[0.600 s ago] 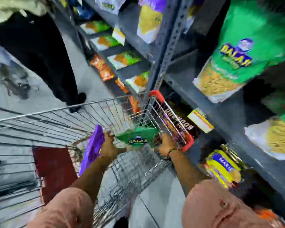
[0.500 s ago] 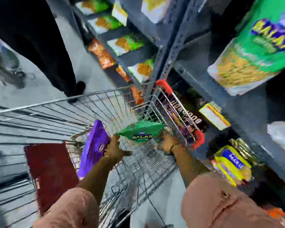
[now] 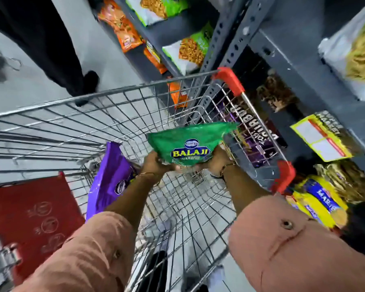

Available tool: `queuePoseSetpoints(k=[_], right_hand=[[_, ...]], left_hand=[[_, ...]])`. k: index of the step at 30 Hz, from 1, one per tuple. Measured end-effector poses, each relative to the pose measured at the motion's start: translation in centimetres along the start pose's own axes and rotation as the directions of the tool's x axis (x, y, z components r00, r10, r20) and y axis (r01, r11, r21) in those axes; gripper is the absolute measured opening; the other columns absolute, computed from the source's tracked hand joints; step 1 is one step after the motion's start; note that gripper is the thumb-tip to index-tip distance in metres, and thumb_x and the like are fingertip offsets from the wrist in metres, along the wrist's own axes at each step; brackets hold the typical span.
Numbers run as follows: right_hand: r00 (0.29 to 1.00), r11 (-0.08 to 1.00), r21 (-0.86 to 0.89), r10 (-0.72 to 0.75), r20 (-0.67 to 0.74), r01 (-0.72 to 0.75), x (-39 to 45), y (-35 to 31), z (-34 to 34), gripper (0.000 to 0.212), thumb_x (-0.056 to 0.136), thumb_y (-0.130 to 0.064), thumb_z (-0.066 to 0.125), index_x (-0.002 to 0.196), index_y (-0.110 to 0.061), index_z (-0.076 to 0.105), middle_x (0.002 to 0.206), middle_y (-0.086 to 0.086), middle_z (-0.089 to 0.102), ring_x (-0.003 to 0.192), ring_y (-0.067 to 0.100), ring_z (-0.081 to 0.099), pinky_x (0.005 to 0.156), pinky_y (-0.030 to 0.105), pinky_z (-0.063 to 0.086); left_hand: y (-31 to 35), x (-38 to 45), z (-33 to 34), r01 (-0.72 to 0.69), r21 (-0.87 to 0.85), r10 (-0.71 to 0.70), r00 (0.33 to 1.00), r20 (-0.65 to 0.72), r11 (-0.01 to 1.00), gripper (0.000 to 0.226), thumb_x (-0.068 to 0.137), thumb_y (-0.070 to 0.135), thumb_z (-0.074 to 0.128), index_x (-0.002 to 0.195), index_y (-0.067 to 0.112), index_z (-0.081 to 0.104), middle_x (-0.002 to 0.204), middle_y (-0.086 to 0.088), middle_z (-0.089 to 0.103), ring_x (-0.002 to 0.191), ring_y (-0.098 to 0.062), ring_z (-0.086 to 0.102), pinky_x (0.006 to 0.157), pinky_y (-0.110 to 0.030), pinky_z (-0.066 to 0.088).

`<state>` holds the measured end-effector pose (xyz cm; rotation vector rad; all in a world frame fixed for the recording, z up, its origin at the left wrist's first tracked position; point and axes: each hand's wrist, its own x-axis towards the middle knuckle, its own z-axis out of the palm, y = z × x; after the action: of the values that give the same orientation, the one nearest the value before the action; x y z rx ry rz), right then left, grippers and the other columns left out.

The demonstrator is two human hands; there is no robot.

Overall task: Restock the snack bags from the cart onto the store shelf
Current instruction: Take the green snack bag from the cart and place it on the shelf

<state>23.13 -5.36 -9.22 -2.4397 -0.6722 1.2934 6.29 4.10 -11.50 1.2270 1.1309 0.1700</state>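
Note:
A green Balaji snack bag (image 3: pixel 188 144) is held above the wire cart (image 3: pixel 114 91) by both hands. My left hand (image 3: pixel 156 163) grips its lower left edge and my right hand (image 3: pixel 216 163) its lower right edge. Just left of my left wrist, a purple snack bag (image 3: pixel 112 178) stands tilted inside the cart; whether my hand still touches it is unclear. The grey metal store shelf (image 3: pixel 303 66) runs along the right, holding green-and-white snack bags (image 3: pixel 190 49) and orange bags (image 3: pixel 122 26).
The cart's red-capped handle (image 3: pixel 230 81) sits close to the shelf upright. A red flap (image 3: pixel 30 213) lies in the cart at left. Another person's dark legs (image 3: pixel 51 39) stand beyond the cart. Yellow biscuit packs (image 3: pixel 318 201) and a yellow price tag (image 3: pixel 320 138) sit low right.
My left hand has moved right from the purple bag onto the green bag, which both hands now hold higher. The view has tilted down toward the cart.

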Motion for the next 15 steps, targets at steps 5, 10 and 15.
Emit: queuePoseSetpoints(k=[5, 10, 15], right_hand=[[0.992, 0.985, 0.116, -0.122, -0.032, 0.125, -5.3, -1.9, -4.5, 0.054, 0.065, -0.020, 0.084, 0.107, -0.021, 0.050, 0.081, -0.016, 0.047, 0.097, 0.016, 0.046, 0.102, 0.041, 0.045], [0.918, 0.880, 0.273, -0.343, -0.199, 0.388, -12.6, -5.9, -10.3, 0.072, 0.071, -0.003, 0.077, 0.135, -0.007, 0.045, 0.119, -0.004, 0.054, 0.099, 0.005, 0.055, 0.075, 0.009, 0.045], [0.770, 0.782, 0.186, -0.487, -0.412, 0.594, -22.6, -10.2, -16.8, 0.054, 0.077, -0.007, 0.075, 0.126, 0.001, 0.053, 0.124, 0.012, 0.061, 0.112, 0.020, 0.057, 0.096, 0.026, 0.045]], left_hand=[[5.2, -2.8, -0.8, -0.124, 0.032, 0.123, 0.991, 0.053, 0.992, 0.061, 0.057, -0.012, 0.079, 0.113, -0.008, 0.056, 0.110, -0.021, 0.065, 0.094, -0.025, 0.061, 0.061, -0.007, 0.052], [15.3, -9.3, -2.1, -0.322, 0.110, 0.319, 0.947, 0.046, 0.940, 0.056, 0.053, -0.002, 0.084, 0.104, 0.001, 0.062, 0.095, -0.007, 0.070, 0.076, 0.002, 0.067, 0.066, -0.011, 0.054], [26.1, -18.9, -1.8, -0.566, 0.033, 0.567, 0.824, -0.008, 0.824, 0.047, 0.060, -0.014, 0.074, 0.078, 0.024, 0.053, 0.059, 0.019, 0.065, 0.050, 0.015, 0.057, 0.057, -0.010, 0.046]])
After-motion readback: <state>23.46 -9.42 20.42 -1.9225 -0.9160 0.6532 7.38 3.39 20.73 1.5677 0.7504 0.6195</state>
